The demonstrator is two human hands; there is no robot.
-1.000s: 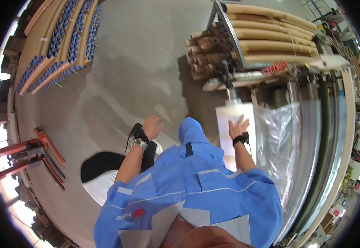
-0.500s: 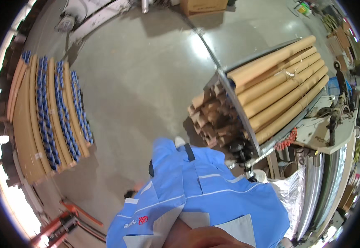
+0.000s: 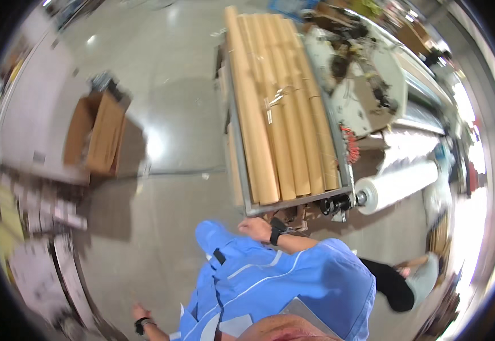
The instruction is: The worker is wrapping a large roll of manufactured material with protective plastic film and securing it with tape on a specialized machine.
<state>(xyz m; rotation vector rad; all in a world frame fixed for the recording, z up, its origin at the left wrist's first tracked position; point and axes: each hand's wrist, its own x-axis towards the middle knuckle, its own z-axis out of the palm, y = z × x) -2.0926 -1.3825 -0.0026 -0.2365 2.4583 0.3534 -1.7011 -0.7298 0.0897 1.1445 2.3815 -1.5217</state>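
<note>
My right hand (image 3: 256, 229) is just below the near end of a grey metal-framed cart (image 3: 298, 200), with a black band on its wrist. Its fingers are loosely bent, and no held thing shows. On the cart lie several long brown cardboard tubes (image 3: 281, 113), side by side and pointing away from me. My left hand (image 3: 141, 312) hangs low over the floor, apart from any object, also with a dark wristband. It is small and slightly smeared, with its fingers loosely apart and nothing visible in them.
An open cardboard box (image 3: 96, 133) stands on the floor at left. Right of the cart are a white film roll (image 3: 401, 187), a red coiled hose (image 3: 349, 145) and a cluttered white worktable (image 3: 349, 105). A dark cable (image 3: 173, 172) crosses the floor.
My view has turned right, bringing the cart of tubes to straight ahead and closer. The blue-patterned bundles at left have left the picture. Both hands now show more plainly.
</note>
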